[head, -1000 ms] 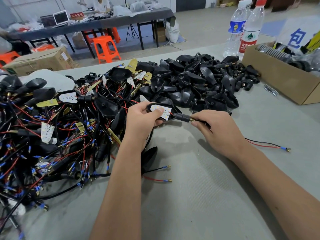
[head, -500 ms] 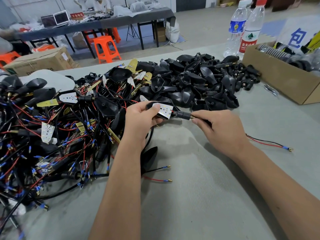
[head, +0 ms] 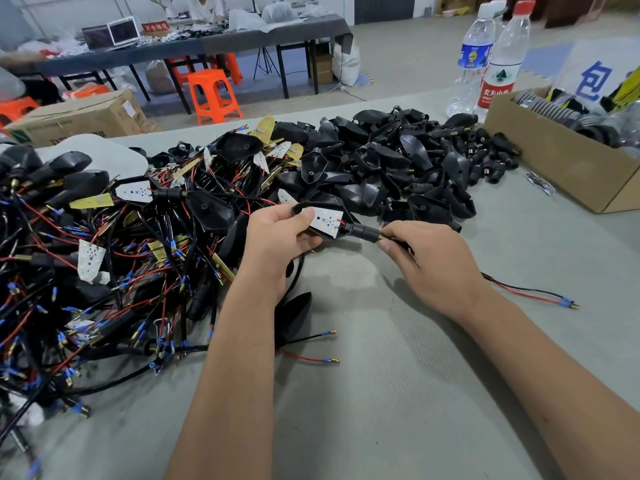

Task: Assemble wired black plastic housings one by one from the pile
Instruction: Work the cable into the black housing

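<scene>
Black plastic housing (head: 313, 221), shallow and leaf-shaped, held just above the grey table (head: 398, 375) near the front edge of the piles. A white LED board (head: 327, 220) sits in its open face, with red and black leads at the board's narrow end. The left hand (head: 277, 245) grips the housing from the near side, fingers curled beneath it and the thumb laid over the board's left edge; the left forearm rises from the bottom of the view, almost straight. A black stem (head: 363, 233) with a brass threaded end projects from the housing toward the right hand (head: 433, 263). That hand pinches the stem's end between thumb and forefinger, its knuckles up, the other fingers folded under, and its forearm enters from the lower right. A red and black wire pair (head: 530, 295) trails from under the right wrist across the table, ending in blue-sleeved terminals.

Behind and left of the hands lies a tangled pile of wired housings (head: 104, 254); behind and right, a heap of bare black shells (head: 398, 168). An open cardboard box (head: 561, 161) stands at the right edge, with two water bottles (head: 485, 64) beyond it. An orange stool (head: 213, 95) and a dark table (head: 207, 46) stand in the background.
</scene>
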Demonstrator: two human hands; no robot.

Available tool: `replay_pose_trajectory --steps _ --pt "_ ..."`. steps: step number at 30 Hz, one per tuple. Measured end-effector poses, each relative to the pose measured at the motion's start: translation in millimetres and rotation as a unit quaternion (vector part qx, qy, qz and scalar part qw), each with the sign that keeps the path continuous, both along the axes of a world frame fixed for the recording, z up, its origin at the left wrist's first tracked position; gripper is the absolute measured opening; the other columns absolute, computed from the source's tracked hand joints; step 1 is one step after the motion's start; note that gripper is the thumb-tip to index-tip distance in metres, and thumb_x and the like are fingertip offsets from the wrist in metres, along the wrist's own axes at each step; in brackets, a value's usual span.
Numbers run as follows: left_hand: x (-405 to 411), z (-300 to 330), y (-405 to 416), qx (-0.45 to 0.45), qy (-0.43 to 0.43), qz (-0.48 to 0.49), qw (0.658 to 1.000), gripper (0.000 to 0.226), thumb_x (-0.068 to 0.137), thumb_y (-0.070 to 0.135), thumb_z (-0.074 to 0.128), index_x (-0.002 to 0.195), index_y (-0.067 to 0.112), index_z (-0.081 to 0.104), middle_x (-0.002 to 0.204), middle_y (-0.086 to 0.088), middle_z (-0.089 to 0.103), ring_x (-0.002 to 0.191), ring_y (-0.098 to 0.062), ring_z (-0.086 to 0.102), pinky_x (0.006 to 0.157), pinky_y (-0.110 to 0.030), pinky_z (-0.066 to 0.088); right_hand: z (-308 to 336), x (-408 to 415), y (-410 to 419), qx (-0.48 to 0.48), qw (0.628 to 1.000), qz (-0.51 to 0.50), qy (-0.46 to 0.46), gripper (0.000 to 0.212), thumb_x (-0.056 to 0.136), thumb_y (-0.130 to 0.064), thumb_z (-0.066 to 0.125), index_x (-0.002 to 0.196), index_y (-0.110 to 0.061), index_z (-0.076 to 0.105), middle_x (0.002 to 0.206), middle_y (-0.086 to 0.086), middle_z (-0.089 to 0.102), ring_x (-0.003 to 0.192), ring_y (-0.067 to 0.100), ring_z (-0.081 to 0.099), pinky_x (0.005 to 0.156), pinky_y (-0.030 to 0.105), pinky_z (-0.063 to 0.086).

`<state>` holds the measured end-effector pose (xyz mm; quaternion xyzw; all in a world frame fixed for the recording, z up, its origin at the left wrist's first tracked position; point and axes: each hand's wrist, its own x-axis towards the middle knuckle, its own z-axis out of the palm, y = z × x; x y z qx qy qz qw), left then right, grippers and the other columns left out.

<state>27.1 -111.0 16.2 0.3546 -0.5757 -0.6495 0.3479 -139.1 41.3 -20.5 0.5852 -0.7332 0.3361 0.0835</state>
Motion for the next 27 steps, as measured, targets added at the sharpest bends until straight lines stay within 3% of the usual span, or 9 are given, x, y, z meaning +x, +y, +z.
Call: replay_pose_trajectory --steps 4,9,14,19,23,27 --pt "-1.6 1.0 1.7 0.002 -0.006 0.004 1.0 0.027 0.099 0.0 0.061 0.078 0.01 0.076 0.074 -0.003 0.077 0.064 -0.011 0.072 0.063 -0.023 0.061 -2.3 -1.5 0.3 0.001 1.0 0.006 -0.007 0.02 0.103 -0.034 0.056 0.096 -0.022 0.07 0.076 -0.012 0.063 0.072 0.01 0.057 0.061 0.033 0.043" --pt "-4.1 1.3 2.3 0.006 -0.005 0.012 1.0 0.029 0.099 -0.003 0.06 0.077 0.01 0.074 0.07 -0.002 0.076 0.06 -0.011 0.071 0.059 -0.021 0.059 -2.2 -4.1 1.5 -0.008 1.0 0.008 -0.027 0.018 0.103 -0.032 0.06 0.102 -0.02 0.074 0.085 -0.007 0.072 0.08 0.017 0.066 0.069 0.043 0.054" --pt "-3.5 -0.2 0.6 0.006 -0.011 0.016 1.0 0.027 0.099 -0.002 0.06 0.08 0.009 0.075 0.072 -0.002 0.077 0.062 -0.011 0.072 0.059 -0.02 0.058 -0.4 -0.3 1.7 0.012 1.0 0.005 -0.019 0.022 0.103 -0.038 0.056 0.106 -0.025 0.073 0.083 -0.016 0.069 0.078 0.006 0.061 0.07 0.037 0.053" --pt "-0.9 -0.8 -2.2 0.001 -0.01 0.042 0.999 0.026 0.1 0.0 0.06 0.08 0.011 0.073 0.07 0.001 0.077 0.063 -0.009 0.072 0.058 -0.018 0.057 1.7 0.1 3.3 0.023 1.0 -0.004 -0.018 0.03 0.103 -0.043 0.052 0.104 -0.024 0.076 0.088 -0.013 0.073 0.084 0.009 0.066 0.074 0.037 0.054" --pt "0.3 -2.6 -2.3 -0.014 -0.014 0.031 0.999 0.024 0.101 0.005 0.061 0.083 0.013 0.075 0.076 0.001 0.078 0.07 -0.009 0.072 0.063 -0.02 0.058 0.3 0.5 1.5 0.019 0.999 0.012 -0.028 0.029 0.103 -0.037 0.055 0.098 -0.017 0.076 0.08 -0.008 0.07 0.077 0.014 0.064 0.07 0.041 0.052" --pt "0.7 0.2 -0.6 0.025 0.027 -0.016 0.999 0.012 0.1 0.012 0.063 0.097 0.011 0.074 0.093 -0.007 0.079 0.082 -0.019 0.075 0.07 -0.025 0.059 -0.2 0.2 0.5 -0.004 0.999 0.018 -0.033 0.021 0.103 -0.027 0.061 0.096 -0.013 0.075 0.075 -0.01 0.064 0.071 0.01 0.058 0.068 0.035 0.049"
